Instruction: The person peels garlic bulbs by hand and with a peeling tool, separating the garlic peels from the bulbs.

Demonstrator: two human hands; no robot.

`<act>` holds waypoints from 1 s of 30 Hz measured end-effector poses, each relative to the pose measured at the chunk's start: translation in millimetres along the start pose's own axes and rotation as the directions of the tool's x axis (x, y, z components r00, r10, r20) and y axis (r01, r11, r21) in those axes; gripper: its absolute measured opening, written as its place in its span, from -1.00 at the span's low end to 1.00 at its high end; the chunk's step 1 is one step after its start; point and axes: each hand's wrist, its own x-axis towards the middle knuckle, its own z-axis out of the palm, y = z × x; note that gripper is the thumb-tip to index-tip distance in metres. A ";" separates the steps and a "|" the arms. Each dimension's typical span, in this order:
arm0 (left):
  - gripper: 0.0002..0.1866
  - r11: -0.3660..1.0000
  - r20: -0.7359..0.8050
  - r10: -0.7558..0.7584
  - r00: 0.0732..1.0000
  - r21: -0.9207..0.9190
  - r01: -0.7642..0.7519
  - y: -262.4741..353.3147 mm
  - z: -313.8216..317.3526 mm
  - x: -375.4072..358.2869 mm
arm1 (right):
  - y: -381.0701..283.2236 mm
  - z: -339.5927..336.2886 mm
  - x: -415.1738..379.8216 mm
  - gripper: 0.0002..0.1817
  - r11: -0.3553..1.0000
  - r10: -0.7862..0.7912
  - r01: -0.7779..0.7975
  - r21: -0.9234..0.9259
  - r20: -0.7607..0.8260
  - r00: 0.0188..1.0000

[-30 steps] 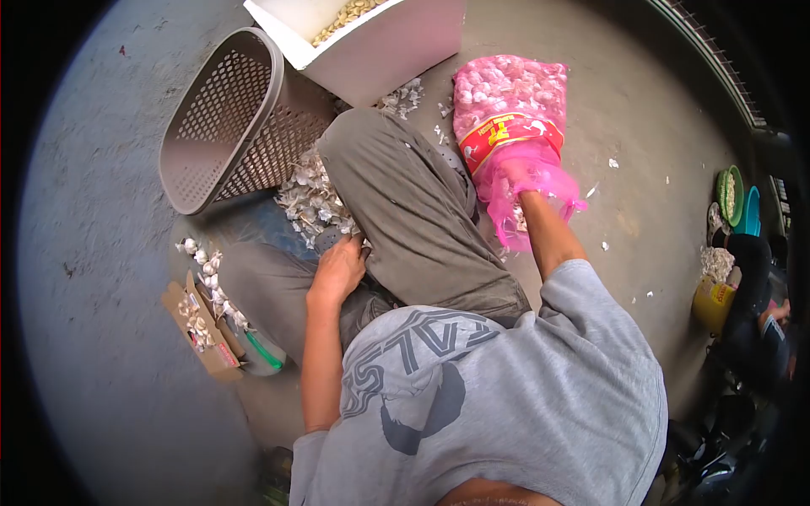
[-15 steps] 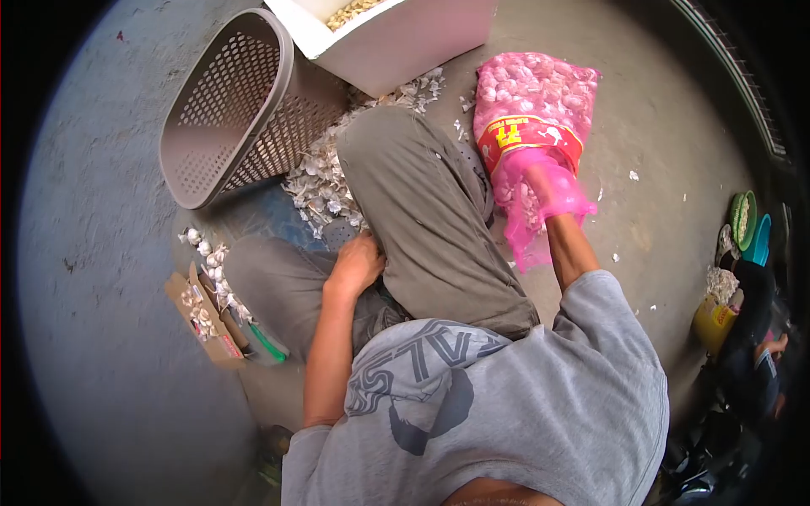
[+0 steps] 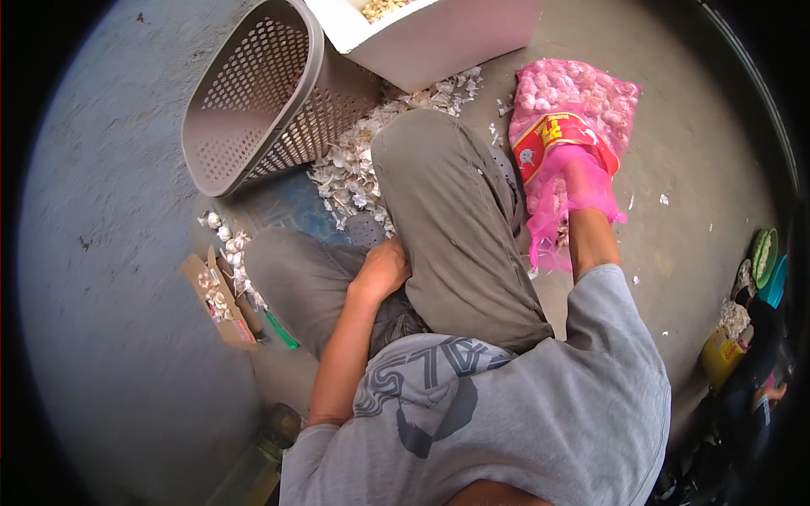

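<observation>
My right hand (image 3: pixel 580 175) reaches into the mouth of a pink mesh bag (image 3: pixel 620 93) full of garlic bulbs (image 3: pixel 576 78). Pink netting and a red label (image 3: pixel 533 157) cover its fingers, so their pose is hidden. My left hand (image 3: pixel 384 268) rests between my legs against the trousers (image 3: pixel 456 228), its fingers curled and partly out of sight. Whatever it grips, if anything, does not show. Just beyond this hand lies a heap of garlic skins (image 3: pixel 348 173). Several loose garlic bulbs (image 3: pixel 234 249) line the far side of my left leg.
A tipped perforated basket (image 3: pixel 291 135) lies beside a white box (image 3: pixel 447 42) holding pale cloves (image 3: pixel 381 8). At left are a cardboard box (image 3: pixel 221 308) with garlic pieces and a green strip (image 3: pixel 281 331). Green (image 3: pixel 764 257) and blue (image 3: pixel 774 287) containers and another person's hand (image 3: pixel 769 394) are at right.
The whole view has shifted, moving surroundings rightward. The bag's label has tilted and creased around my right hand, which stays inside. My left hand keeps its place by the leg.
</observation>
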 end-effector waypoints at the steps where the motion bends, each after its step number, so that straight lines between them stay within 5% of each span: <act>1: -0.71 1.000 -0.004 0.025 1.000 0.014 -0.025 -1.8 0.4 -1.2 | 0.9 0.0 0.1 -0.75 1.000 0.001 -0.001 -0.002 0.001 1.000; 17: -0.77 0.996 0.049 0.081 0.995 0.026 -0.083 -1.6 6.9 -2.7 | 10.6 8.6 13.2 -0.76 0.999 0.001 -0.001 -0.032 -0.002 1.000; 21: -0.77 0.996 -0.095 0.035 0.995 -0.074 -0.042 8.1 6.6 0.3 | 12.2 16.0 20.7 -0.76 0.999 0.004 -0.004 -0.032 -0.005 1.000; 24: -0.77 0.994 0.027 0.109 0.994 0.020 -0.109 -2.7 6.9 0.1 | 7.0 18.5 25.0 -0.76 0.999 -0.007 0.007 -0.053 -0.002 1.000; 27: -0.76 0.998 0.021 -0.012 1.000 -0.058 0.013 -2.2 11.7 1.4 | 6.0 18.3 24.5 -0.76 0.998 -0.010 0.010 -0.069 -0.005 1.000; 30: -0.74 0.999 -0.016 0.046 0.999 -0.012 -0.047 3.1 8.6 2.3 | 1.4 21.1 26.3 -0.77 0.998 -0.018 0.017 -0.067 -0.005 1.000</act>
